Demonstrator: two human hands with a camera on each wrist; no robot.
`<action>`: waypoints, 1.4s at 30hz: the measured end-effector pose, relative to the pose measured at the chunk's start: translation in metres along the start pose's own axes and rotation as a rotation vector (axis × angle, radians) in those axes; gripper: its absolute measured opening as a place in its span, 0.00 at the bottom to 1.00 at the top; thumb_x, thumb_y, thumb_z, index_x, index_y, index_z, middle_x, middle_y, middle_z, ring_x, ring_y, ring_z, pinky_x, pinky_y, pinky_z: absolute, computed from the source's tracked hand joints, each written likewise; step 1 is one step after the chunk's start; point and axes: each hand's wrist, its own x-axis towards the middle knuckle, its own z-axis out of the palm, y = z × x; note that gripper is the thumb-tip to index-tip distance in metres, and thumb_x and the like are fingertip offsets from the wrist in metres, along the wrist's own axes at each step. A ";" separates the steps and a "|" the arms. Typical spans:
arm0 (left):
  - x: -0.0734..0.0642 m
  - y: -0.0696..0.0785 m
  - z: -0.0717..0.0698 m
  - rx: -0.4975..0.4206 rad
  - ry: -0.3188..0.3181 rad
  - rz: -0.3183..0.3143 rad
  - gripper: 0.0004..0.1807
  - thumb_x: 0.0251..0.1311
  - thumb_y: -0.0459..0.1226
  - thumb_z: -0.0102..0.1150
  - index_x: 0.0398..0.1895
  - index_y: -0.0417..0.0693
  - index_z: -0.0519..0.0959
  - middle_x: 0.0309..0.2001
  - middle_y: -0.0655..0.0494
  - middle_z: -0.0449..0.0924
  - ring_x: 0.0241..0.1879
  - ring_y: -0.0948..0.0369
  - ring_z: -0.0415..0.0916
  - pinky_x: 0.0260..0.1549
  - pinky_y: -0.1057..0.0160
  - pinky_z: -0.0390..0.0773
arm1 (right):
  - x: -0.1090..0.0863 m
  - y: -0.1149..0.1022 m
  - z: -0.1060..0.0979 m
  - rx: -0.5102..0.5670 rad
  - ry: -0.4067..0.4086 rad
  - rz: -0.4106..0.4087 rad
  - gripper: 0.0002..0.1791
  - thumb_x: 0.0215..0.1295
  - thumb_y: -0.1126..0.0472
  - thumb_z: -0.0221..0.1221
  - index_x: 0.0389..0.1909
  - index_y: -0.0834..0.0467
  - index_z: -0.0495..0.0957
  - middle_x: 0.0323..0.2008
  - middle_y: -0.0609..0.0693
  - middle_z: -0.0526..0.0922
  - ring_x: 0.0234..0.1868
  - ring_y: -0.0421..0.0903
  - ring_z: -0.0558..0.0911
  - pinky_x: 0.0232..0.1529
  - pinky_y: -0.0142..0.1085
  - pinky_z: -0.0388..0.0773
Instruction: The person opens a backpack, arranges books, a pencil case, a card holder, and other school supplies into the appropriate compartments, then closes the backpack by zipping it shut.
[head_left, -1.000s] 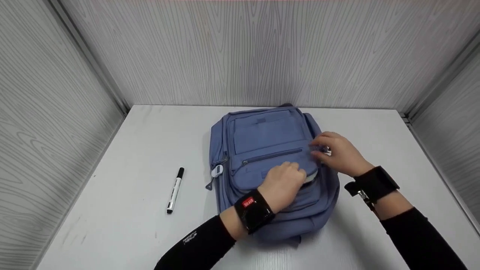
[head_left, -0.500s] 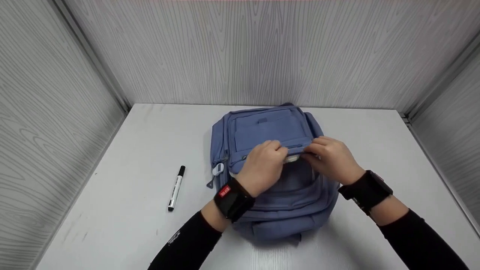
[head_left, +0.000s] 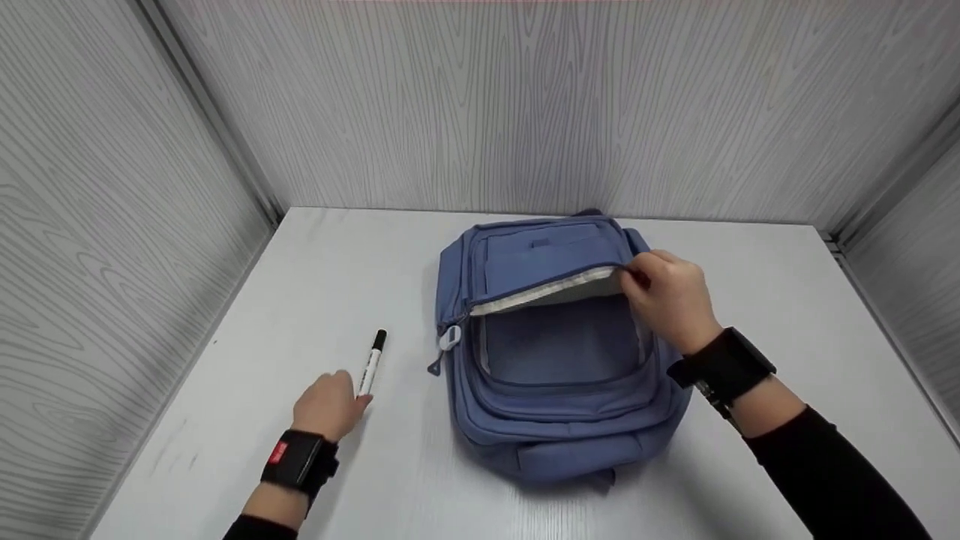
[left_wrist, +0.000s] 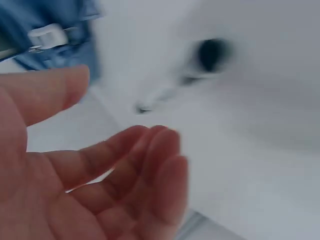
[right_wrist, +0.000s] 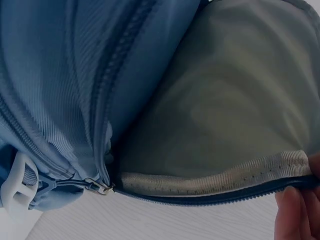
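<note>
A blue backpack (head_left: 562, 431) lies on the table with its front pocket unzipped. My right hand (head_left: 673, 304) pinches the upper right edge of the pocket flap (head_left: 547, 271) and holds it raised. In the right wrist view, thumb and fingers grip the zipper edge, and the grey lining (right_wrist: 215, 105) hangs stretched out. To the left of the bag, my left hand (head_left: 328, 407) is beside a white marker (head_left: 369, 371) with a black cap. The left wrist view shows a space between thumb and bent fingers, with the blurred marker (left_wrist: 207, 57) beyond them, apart from the hand.
A white buckle-like tag (head_left: 449, 338) and a zipper pull hang on the bag's left side. The white table (head_left: 360, 255) is bounded by a wood-grain back panel (head_left: 480, 105) and side panels.
The pocket flap has been lifted up and back, baring the pocket's inside. My left hand has let go of the bag and moved left and down to the marker. The right hand grips the flap.
</note>
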 end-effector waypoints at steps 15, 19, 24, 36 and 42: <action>0.002 -0.004 0.028 -0.003 -0.072 -0.062 0.11 0.63 0.32 0.56 0.27 0.30 0.77 0.20 0.45 0.77 0.20 0.56 0.74 0.17 0.57 0.76 | -0.001 0.005 -0.003 0.009 -0.008 0.043 0.07 0.54 0.70 0.63 0.20 0.65 0.77 0.18 0.56 0.76 0.19 0.47 0.73 0.23 0.41 0.69; -0.003 0.008 0.016 -0.075 -0.047 -0.037 0.11 0.65 0.32 0.53 0.28 0.31 0.76 0.19 0.48 0.73 0.19 0.58 0.69 0.15 0.62 0.71 | -0.001 0.004 -0.004 0.004 -0.029 0.045 0.07 0.55 0.70 0.63 0.20 0.65 0.77 0.18 0.56 0.76 0.19 0.47 0.73 0.22 0.40 0.68; -0.026 0.046 -0.012 -0.245 -0.021 0.089 0.11 0.65 0.35 0.57 0.26 0.38 0.75 0.18 0.56 0.68 0.17 0.63 0.63 0.15 0.68 0.62 | -0.002 0.004 -0.005 0.001 -0.015 0.051 0.06 0.54 0.70 0.63 0.21 0.65 0.78 0.18 0.57 0.77 0.20 0.48 0.74 0.23 0.41 0.69; -0.014 0.122 -0.010 -0.707 -0.284 0.162 0.15 0.67 0.39 0.56 0.22 0.43 0.74 0.17 0.61 0.72 0.15 0.68 0.66 0.16 0.72 0.65 | -0.009 0.010 -0.005 0.015 0.036 0.031 0.06 0.53 0.71 0.64 0.20 0.64 0.77 0.17 0.54 0.76 0.19 0.46 0.73 0.22 0.37 0.67; 0.014 0.147 0.010 -0.749 -0.178 0.034 0.16 0.66 0.39 0.57 0.20 0.46 0.73 0.15 0.60 0.71 0.13 0.68 0.66 0.13 0.73 0.67 | -0.022 0.009 -0.010 0.048 0.000 0.008 0.04 0.52 0.72 0.66 0.23 0.64 0.80 0.20 0.54 0.78 0.20 0.43 0.74 0.23 0.34 0.69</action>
